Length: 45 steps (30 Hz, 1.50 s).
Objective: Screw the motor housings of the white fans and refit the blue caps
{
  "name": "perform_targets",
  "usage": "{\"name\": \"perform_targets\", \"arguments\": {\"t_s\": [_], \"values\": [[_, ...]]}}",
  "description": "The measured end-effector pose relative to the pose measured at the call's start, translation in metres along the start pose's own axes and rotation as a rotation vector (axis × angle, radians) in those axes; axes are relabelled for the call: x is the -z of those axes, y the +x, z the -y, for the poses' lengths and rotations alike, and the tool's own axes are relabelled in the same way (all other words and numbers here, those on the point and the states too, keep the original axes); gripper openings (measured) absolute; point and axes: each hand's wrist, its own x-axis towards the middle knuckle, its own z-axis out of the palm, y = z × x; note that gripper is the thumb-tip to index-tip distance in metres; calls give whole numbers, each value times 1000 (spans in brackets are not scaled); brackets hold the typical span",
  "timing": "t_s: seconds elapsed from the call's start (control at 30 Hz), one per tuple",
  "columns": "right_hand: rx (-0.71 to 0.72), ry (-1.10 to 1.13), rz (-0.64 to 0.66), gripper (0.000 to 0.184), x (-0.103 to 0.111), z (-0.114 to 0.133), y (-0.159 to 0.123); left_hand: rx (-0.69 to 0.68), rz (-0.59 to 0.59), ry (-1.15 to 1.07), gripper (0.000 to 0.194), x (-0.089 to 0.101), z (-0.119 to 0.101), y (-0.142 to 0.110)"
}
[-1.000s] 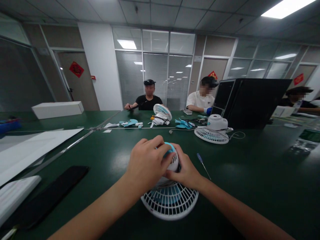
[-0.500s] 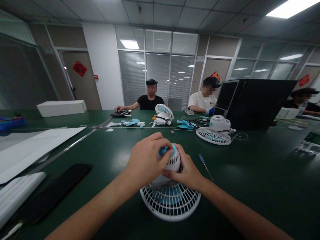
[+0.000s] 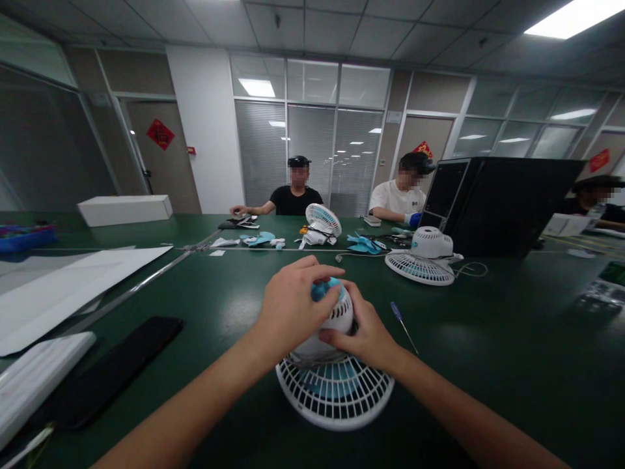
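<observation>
Shows smooth plastic on the fan (image 3: 336, 391) and a soft gloss on the bench (image 3: 219, 286). Shines like metal along the strip (image 3: 151, 279) and screwdriver shaft (image 3: 409, 335). Looks like paper or card in the sheet (image 3: 63, 293), matt on the black case (image 3: 517, 208).

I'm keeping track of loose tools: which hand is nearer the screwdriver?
Right. The right hand is against the right side of the white fan housing, with the screwdriver lying apart to its right. The left hand is at the housing's left side, farther away.

Left hand (image 3: 293, 298) arched, right hand (image 3: 365, 331) cupped
</observation>
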Motion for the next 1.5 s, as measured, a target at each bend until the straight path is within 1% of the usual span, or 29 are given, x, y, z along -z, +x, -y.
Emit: {"name": "perform_targets", "arguments": {"t_s": [0.1,0.2,0.27,0.33,0.4,0.5,0.63,0.7,0.77,0.87,0.97,1.1,1.2,1.27,1.33,1.43,1.5], "values": [[-10,-11,-3,69,0,1,1,8,-3,15,22,1,-2,1],[-15,-17,-8,70,0,2,1,6,27,48,20,3,-5,1],[-18,-11,-12,70,-1,3,0,-9,50,96,19,4,-6,1],[-19,-4,-17,70,-1,3,0,-8,49,159,18,6,-5,0],[-18,0,-19,71,-1,3,-1,20,49,199,23,8,-3,0],[-17,-1,-8,71,0,3,-2,58,80,217,30,11,-2,0],[-32,-1,-5,72,2,4,-2,62,97,223,28,11,-4,1],[-25,-3,-12,73,2,3,-2,19,115,161,24,11,-2,1],[-1,-5,-12,73,2,1,-2,-45,140,42,24,11,2,2],[43,-10,-30,73,2,-3,-2,-155,205,-177,31,10,14,5],[44,-18,-40,71,1,-5,-2,-233,273,-311,35,9,28,9],[34,-26,-27,71,2,-3,-2,-255,328,-462,39,3,43,11],[20,-7,-5,71,3,-1,-2,-214,320,-528,44,0,45,10],[20,4,3,71,3,-1,-1,-178,276,-504,41,-1,43,9],[32,5,-3,73,3,-4,-2,-179,210,-423,34,-1,38,7],[47,4,-3,74,3,-6,-2,-176,87,-148,24,0,28,4],[44,1,1,75,3,-6,-3,-127,60,64,24,0,20,3]]}}
